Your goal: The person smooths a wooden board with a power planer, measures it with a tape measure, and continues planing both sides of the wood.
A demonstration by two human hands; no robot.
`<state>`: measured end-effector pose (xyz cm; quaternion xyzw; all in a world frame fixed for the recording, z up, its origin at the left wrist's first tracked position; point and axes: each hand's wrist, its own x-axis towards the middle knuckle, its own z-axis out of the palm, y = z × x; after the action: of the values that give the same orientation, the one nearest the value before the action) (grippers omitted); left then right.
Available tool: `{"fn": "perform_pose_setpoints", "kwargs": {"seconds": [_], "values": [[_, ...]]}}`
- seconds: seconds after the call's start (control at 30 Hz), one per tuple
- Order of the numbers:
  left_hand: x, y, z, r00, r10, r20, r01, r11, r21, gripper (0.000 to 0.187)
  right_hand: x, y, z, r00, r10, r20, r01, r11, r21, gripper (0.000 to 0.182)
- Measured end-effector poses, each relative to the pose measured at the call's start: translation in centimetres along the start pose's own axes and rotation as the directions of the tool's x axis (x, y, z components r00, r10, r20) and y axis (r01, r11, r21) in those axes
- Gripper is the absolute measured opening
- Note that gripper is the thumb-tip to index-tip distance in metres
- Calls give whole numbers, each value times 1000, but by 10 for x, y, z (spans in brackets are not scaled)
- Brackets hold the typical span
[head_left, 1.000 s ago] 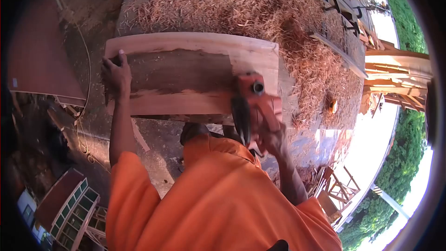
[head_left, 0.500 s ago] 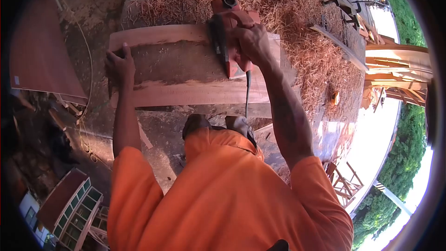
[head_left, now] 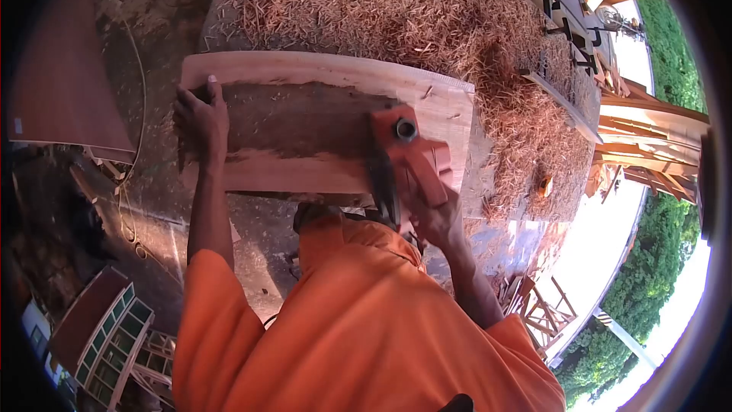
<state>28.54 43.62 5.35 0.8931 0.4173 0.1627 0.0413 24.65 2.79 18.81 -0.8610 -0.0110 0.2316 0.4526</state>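
A wide wooden board (head_left: 305, 130) lies across the work surface, pale along its far and near edges and dark brown in the middle. Over its right part, near the edge closest to me, is a red power planer (head_left: 415, 156), tilted a little. My right hand (head_left: 438, 217) is closed round the planer's handle. At the board's left end rests my left hand (head_left: 202, 111), thumb raised and apart, the other fingers curled at the edge and partly hidden. What those fingers grip is hard to see.
Wood shavings (head_left: 381, 15) cover the bench behind and right of the board. A narrow wood strip (head_left: 560, 103) and clamps (head_left: 564, 30) are at the right. A brown sheet (head_left: 65, 69) stands left, near a thin cable (head_left: 143, 99). A window frame (head_left: 114, 336) is lower left.
My right hand has brought the planer from the board's far edge toward me, to its near right part. My left hand stays at the left end. The view has shifted slightly.
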Motion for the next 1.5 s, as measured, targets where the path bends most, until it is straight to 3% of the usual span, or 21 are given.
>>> {"fn": "perform_pose_setpoints", "kwargs": {"seconds": [0.07, 0.1, 0.2, 0.23, 0.27, 0.33, 0.37, 0.43, 0.53, 0.67, 0.73, 0.77, 0.8, 0.97, 1.0, 1.1, 1.17, 1.27, 1.4, 1.47, 1.5], "values": [[2, -2, 1, 1000, 3, -5, -3, 1000, -6, 81, 55, 5, 4, 889, -458, -34, 427, 852, -303, 22], [3, -3, 2, 1000, 8, -21, -8, 1000, -9, 81, 78, -15, 7, 919, -391, -40, 361, 880, -309, 23], [1, -5, 5, 999, 21, -49, -22, 1000, -20, 79, 136, -40, 0, 639, -753, 157, 681, 458, -571, 23], [0, -5, 6, 998, 17, -53, -19, 1000, -22, 79, 142, -49, 3, 630, -767, 118, 681, 473, -558, 20], [1, -5, 7, 998, 16, -59, -17, 1000, -23, 78, 136, -61, 4, 862, -506, 17, 478, 804, -354, 22], [3, -6, 9, 996, 19, -83, -19, 1000, 4, 77, 128, -42, 2, 850, -525, 28, 496, 783, -376, 29], [2, -6, 11, 995, 12, -95, -10, 1000, 17, 77, 121, -17, 0, 597, -786, 164, 698, 407, -590, 34], [2, -7, 10, 998, 0, -59, -1, 1000, -16, 78, 67, -11, -4, 711, -695, 112, 633, 562, -532, 41], [2, -8, 12, 997, 22, -69, -25, 998, -51, 79, -24, 7, -9, 958, -284, -34, 262, 920, -291, 24], [0, -3, 3, 999, 20, -46, -20, 1000, 10, 81, -54, 21, -10, 973, 200, -116, -189, 977, 101, 8], [1, -3, 1, 1000, 17, -9, -17, 1000, 2, 81, -24, 12, -12, 972, 201, -124, -192, 978, 79, 4], [2, -4, -1, 1000, 11, 5, -11, 1000, 0, 81, 2, 15, -16, 969, -221, -107, 181, 937, -298, 8], [2, -7, 1, 1000, 15, -15, -14, 1000, 11, 81, 32, 17, -20, 813, -580, 57, 492, 630, -601, 14], [3, -4, 3, 999, -20, 28, 20, 1000, -2, 81, 143, -28, -28, 627, -773, 97, 637, 437, -634, 25], [0, -3, 0, 1000, -12, 28, 12, 1000, 9, 81, 146, -33, -24, 682, -731, 8, 604, 557, -570, 20], [5, -7, 4, 1000, 12, -18, -12, 1000, -1, 82, 132, -16, -29, 683, -715, 150, 620, 460, -636, 19], [7, -19, 27, 996, 28, -86, -34, 997, -73, 82, 90, 0, -26, 660, -750, 39, 641, 535, -550, 19], [2, -11, 15, 999, 3, -54, -4, 1000, -12, 81, 5, 31, -32, 767, -631, 118, 570, 585, -577, 38], [2, -1, -1, 1000, -1, 0, 1, 999, 47, 80, -55, 34, -32, 976, -205, 69, 217, 927, -305, 34], [2, -6, 11, 997, 29, -70, -26, 999, 41, 80, -48, 25, -25, 983, -174, 51, 181, 954, -237, 33], [2, -3, 9, 999, 16, -43, -14, 999, 39, 80, -26, 24, -24, 924, -369, 103, 381, 857, -347, 34]]}}
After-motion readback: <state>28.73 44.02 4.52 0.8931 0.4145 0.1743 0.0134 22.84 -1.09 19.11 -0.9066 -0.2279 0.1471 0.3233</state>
